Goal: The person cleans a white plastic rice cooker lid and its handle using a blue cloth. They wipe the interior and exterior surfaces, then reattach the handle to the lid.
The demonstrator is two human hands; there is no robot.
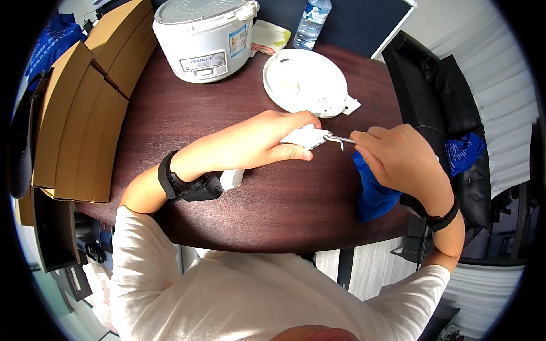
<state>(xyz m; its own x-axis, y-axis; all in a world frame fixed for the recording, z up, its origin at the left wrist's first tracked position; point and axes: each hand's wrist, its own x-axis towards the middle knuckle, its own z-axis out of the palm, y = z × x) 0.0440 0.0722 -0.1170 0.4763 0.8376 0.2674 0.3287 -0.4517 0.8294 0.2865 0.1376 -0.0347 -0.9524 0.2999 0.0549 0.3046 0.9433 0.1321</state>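
Note:
Over the middle of the table, my left hand [264, 139] is closed around a small white plastic part [307, 137], thumb below and fingers above. My right hand [398, 156] grips a tool with a thin metal shaft [341, 138]; its handle is hidden in the fist. The shaft reaches the right end of the white part, where a short bent piece sticks out downward. Beneath my right hand lies a blue cloth [378, 196]. Another white piece [232, 179] rests on the table, partly behind my left forearm.
A white rice cooker [196, 40] stands at the back left. To its right are a folded towel [270, 37], a water bottle [311, 24] and a round white lid [307, 79]. Cardboard boxes [79, 125] line the left edge. A black sofa [455, 96] stands right of the table.

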